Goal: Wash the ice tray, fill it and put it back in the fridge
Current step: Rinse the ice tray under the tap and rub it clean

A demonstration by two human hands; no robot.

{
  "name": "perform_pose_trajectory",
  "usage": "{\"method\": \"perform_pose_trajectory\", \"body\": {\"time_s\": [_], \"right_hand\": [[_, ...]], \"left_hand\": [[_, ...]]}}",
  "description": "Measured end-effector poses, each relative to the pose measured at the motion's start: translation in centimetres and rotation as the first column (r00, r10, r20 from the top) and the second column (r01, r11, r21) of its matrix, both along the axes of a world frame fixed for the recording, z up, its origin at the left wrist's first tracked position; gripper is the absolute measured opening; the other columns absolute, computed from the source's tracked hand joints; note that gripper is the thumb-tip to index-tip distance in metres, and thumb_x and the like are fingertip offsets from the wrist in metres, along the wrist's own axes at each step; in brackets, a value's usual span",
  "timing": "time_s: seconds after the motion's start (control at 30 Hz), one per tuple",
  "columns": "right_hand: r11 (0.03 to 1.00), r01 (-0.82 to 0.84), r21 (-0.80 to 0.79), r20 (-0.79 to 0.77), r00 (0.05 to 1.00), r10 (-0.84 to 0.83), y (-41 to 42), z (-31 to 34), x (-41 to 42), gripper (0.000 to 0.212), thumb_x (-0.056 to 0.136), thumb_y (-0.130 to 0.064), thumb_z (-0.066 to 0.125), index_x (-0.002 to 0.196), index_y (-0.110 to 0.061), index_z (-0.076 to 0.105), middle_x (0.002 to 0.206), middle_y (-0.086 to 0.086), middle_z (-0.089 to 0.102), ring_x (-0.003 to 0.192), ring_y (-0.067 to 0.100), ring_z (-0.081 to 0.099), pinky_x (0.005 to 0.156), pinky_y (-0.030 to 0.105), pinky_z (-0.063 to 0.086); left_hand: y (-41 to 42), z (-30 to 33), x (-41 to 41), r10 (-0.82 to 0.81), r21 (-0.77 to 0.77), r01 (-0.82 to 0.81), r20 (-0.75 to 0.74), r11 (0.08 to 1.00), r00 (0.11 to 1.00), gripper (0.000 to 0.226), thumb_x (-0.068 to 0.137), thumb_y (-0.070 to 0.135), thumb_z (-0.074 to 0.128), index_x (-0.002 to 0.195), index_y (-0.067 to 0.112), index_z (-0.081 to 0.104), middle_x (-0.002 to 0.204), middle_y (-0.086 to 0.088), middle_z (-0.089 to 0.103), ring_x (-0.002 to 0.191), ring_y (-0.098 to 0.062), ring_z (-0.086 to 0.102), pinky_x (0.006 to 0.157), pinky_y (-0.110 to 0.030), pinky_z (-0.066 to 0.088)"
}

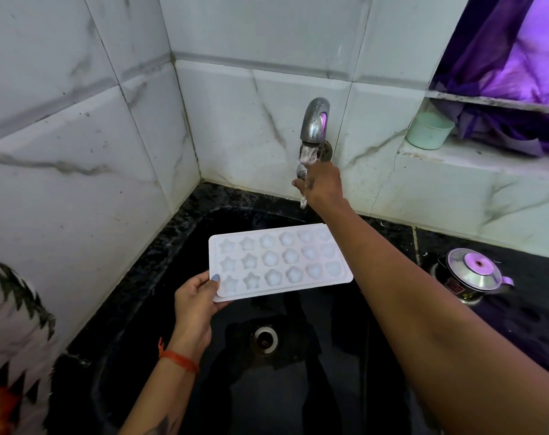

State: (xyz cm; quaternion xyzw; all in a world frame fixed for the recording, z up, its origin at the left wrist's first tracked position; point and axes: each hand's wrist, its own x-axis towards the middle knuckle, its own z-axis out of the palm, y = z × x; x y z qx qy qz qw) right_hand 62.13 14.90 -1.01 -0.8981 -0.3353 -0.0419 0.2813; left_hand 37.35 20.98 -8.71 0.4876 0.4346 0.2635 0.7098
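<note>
Tray (pixel 279 262), white plastic, star and round moulds, contents unclear, was held over black sink (pixel 160 277), left hand (pixel 194 306) pinching its end. Right hand (pixel 321 183) gripped tap (pixel 314 120) knob; water ran.

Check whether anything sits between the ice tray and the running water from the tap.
Only the person's own right forearm crosses above the far right end of the ice tray. The stream from the tap falls beside the right hand; otherwise open air above the sink.
</note>
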Motion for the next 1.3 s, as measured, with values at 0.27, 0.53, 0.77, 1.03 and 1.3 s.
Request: {"method": "perform_pose_trajectory", "body": {"time_s": [0.27, 0.53, 0.77, 1.03, 1.3], "right_hand": [[0.978, 0.108, -0.176, -0.264, 0.952, -0.153, -5.4, -0.6, -0.3, 0.064, 0.092, -0.042, 0.055, 0.147, -0.022, 0.030, 0.119, 0.013, 0.061, 0.114, 0.031, 0.056, 0.088, 0.032, 0.044], [0.980, 0.164, -0.114, -0.738, 0.647, -0.194, -10.9, -7.8, -3.9, 0.023, 0.085, -0.018, 0.069, 0.104, -0.009, 0.063, 0.112, 0.016, 0.066, 0.097, 0.031, 0.066, 0.081, 0.045, 0.057], [0.951, 0.278, 0.134, -0.678, 0.726, -0.117, -12.2, -8.4, -5.5, 0.028, 0.073, -0.004, 0.078, 0.075, -0.021, 0.057, 0.080, 0.007, 0.061, 0.083, 0.029, 0.065, 0.078, 0.050, 0.057], [0.902, 0.260, 0.344, -0.581, 0.814, -0.012, -12.9, -8.6, -6.8, 0.035, 0.070, 0.005, 0.077, 0.066, -0.020, 0.053, 0.076, 0.000, 0.059, 0.071, 0.013, 0.054, 0.059, 0.012, 0.044], [0.814, 0.299, 0.498, -0.586, 0.808, 0.063, -13.8, -8.8, -6.5, 0.030, 0.071, 0.017, 0.069, 0.066, -0.010, 0.056, 0.079, 0.000, 0.068, 0.080, 0.010, 0.065, 0.066, 0.013, 0.052]], "left_hand": [[0.1, -0.9, -0.5, -0.004, 0.009, 0.004, -0.019, 1.000, 1.000, 0.020, 0.095, 0.000, 0.049, 0.113, -0.005, 0.058, 0.089, -0.007, 0.064, 0.080, -0.019, 0.063, 0.051, -0.018, 0.055], [-0.7, -2.2, -1.6, -0.038, 0.011, 0.039, -0.068, 0.999, 0.997, 0.025, 0.096, 0.002, 0.048, 0.118, -0.005, 0.056, 0.094, -0.011, 0.065, 0.081, -0.018, 0.063, 0.054, -0.019, 0.057], [-1.2, -1.6, -1.9, -0.084, -0.031, 0.081, -0.120, 0.996, 0.989, 0.034, 0.100, 0.029, 0.044, 0.126, 0.010, 0.055, 0.114, -0.009, 0.061, 0.108, -0.026, 0.058, 0.088, -0.036, 0.046], [0.0, -1.6, -0.8, -0.112, -0.220, 0.088, -0.100, 0.972, 0.989, 0.068, 0.095, 0.059, 0.028, 0.140, 0.009, 0.042, 0.140, -0.018, 0.046, 0.128, -0.037, 0.044, 0.094, -0.043, 0.043], [1.1, -0.7, 0.6, 0.039, -0.482, 0.042, 0.158, 0.875, 0.987, 0.027, 0.100, 0.018, 0.039, 0.099, -0.003, 0.055, 0.114, -0.026, 0.053, 0.090, -0.031, 0.058, 0.094, -0.042, 0.043]]}}
